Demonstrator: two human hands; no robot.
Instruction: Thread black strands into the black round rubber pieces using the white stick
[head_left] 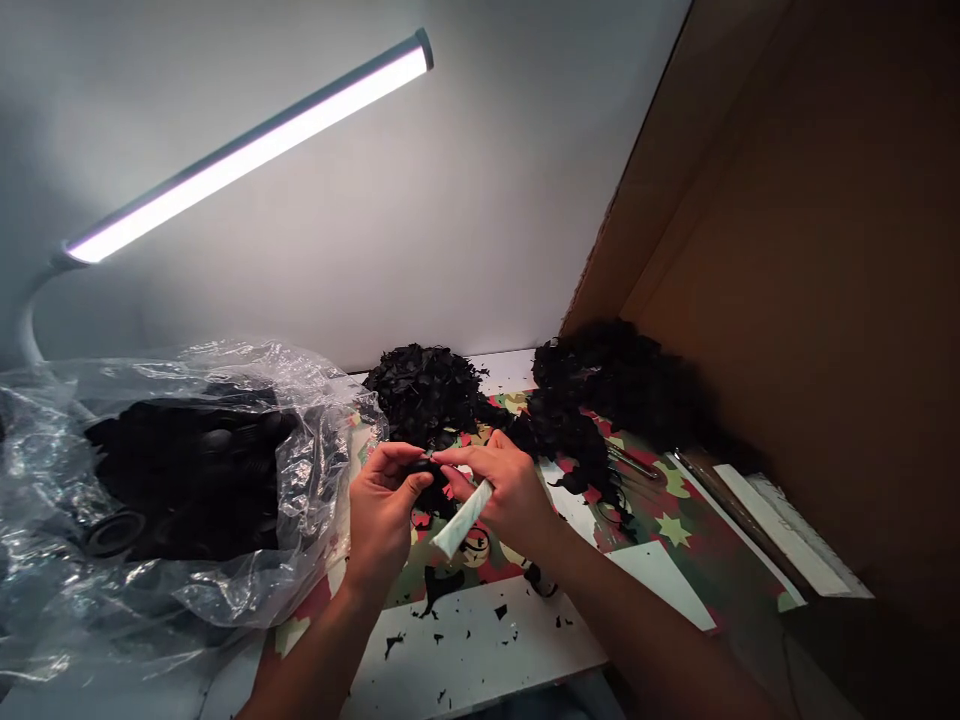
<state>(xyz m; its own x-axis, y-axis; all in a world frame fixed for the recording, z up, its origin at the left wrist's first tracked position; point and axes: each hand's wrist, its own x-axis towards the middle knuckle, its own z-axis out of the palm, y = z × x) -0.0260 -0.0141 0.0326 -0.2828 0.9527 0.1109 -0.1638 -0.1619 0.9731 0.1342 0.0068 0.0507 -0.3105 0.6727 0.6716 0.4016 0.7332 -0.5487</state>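
Note:
My left hand point(379, 515) pinches a small dark rubber-looking part point(424, 467) between thumb and fingers. My right hand point(517, 492) is closed around a tool with a flat, whitish, wrapped-looking handle point(461, 522), which sticks out below the palm toward me. The tool's working end is hidden by the fingers, so its kind is unclear. Fingertips of both hands meet at the black part. Just beyond them lies a heap of black scraps point(424, 390). Left of my left hand, an open clear plastic bag point(315, 500) holds many black pieces point(202, 470), some of them ring-shaped.
A lit bar lamp point(255, 150) on a bent neck hangs above. Another black pile point(622, 385) rests against the cardboard wall point(787, 300). Metal tweezers-like tool point(634, 462) and white strips point(784, 530) lie at right. Black bits litter the camouflage-patterned table cover point(675, 530).

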